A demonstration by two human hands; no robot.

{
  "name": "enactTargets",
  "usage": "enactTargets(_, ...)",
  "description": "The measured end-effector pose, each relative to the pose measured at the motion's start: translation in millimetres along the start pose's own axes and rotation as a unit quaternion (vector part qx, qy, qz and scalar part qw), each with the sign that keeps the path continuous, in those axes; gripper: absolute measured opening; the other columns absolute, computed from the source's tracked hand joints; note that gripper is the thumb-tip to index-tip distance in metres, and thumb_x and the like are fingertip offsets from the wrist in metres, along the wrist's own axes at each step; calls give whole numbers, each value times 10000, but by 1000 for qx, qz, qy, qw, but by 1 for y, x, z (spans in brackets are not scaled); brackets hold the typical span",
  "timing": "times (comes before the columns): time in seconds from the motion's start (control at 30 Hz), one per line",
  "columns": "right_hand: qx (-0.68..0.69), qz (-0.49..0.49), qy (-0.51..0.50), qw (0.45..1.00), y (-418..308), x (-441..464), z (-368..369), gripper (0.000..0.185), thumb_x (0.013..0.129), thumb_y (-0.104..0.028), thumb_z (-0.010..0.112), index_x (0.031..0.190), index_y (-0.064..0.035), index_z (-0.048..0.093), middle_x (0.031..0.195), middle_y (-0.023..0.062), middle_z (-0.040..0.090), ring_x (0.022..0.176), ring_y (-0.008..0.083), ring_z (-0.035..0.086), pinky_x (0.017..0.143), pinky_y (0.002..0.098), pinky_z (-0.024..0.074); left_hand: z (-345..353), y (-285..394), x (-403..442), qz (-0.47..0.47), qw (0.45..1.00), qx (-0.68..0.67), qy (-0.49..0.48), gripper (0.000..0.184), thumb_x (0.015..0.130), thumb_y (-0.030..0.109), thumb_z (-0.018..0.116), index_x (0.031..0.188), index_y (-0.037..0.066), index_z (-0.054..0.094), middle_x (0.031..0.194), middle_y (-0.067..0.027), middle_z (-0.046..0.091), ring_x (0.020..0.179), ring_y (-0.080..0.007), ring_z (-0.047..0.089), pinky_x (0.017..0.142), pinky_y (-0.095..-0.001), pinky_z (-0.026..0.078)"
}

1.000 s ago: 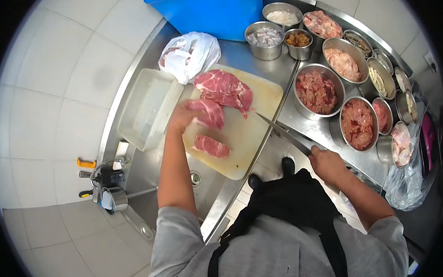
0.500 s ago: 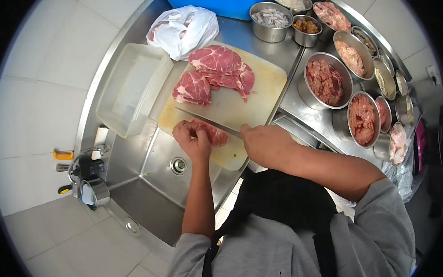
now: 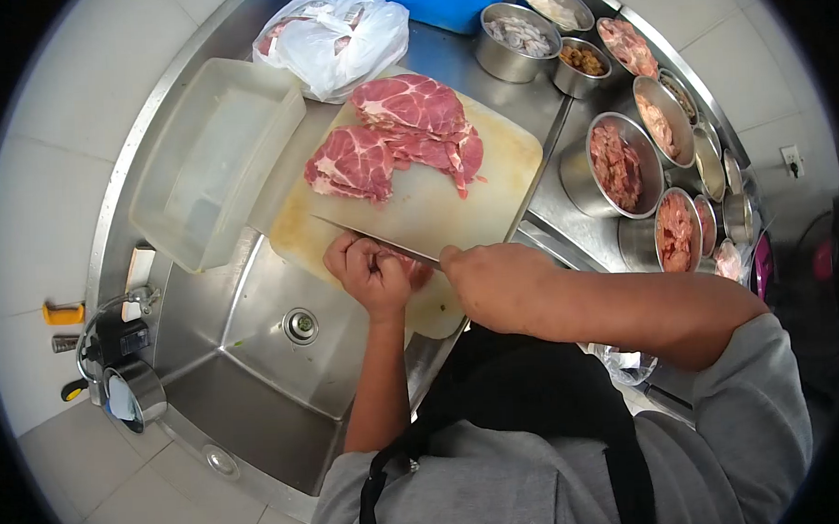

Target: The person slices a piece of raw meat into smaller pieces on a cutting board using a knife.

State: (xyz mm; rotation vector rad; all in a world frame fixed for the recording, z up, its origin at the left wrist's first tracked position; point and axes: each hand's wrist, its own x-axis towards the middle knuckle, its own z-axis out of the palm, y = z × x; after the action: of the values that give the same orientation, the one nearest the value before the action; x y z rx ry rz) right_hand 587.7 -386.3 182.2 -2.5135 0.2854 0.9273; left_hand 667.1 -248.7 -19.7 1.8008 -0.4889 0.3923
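My left hand is curled with bent fingertips on a piece of raw meat at the near side of the cutting board. Most of that piece is covered by the hand and the blade. My right hand is wrapped around the handle of a knife. The blade points left across the board and lies right along the far side of my left fingers, over the meat. Beyond the knife rest several marbled slabs of red meat, stacked and overlapping.
The board bridges the sink. Left of it sits a translucent plastic tub. A white plastic bag and a blue container stand at the back. Metal bowls of meat crowd the right counter.
The view has turned and shifted slightly. My left hand stays on the meat and my right hand keeps the knife, whose blade now sits closer to the left fingers.
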Motion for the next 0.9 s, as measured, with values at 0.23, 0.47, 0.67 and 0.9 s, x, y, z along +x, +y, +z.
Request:
enactTargets(0.23,-40,-85,10,996,-13,57,3,222,866,-91,566,1047,26,617,980,201,712,926,375,704,761,469,560,1,1,1,-12,1000,-9,19,151,662,-11,576,795,61,568,1021,-129,548,1012,-299,478,893,-408,388)
enactTargets(0.47,-89,-3,-53,995,12,-10,-18,251,883,-82,528,1113,13,557,957,234,695,909,400,693,767,498,546,5,3,-2,11,999,30,23,164,640,22,611,790,77,572,1026,-126,543,1015,-312,479,891,-430,394)
enactTargets(0.67,-30,-58,-3,998,23,29,25,244,879,-72,515,1104,15,549,979,252,685,922,408,686,792,505,539,5,2,-4,-3,999,0,42,137,650,14,587,765,83,561,1015,-128,541,1011,-310,473,890,-427,398)
enactTargets(0.9,-28,-100,51,993,27,20,23,236,870,-66,514,1078,43,540,954,259,685,910,413,684,777,502,541,8,3,-3,25,999,22,35,135,651,-5,594,747,71,536,1023,-141,536,1011,-302,469,878,-418,401)
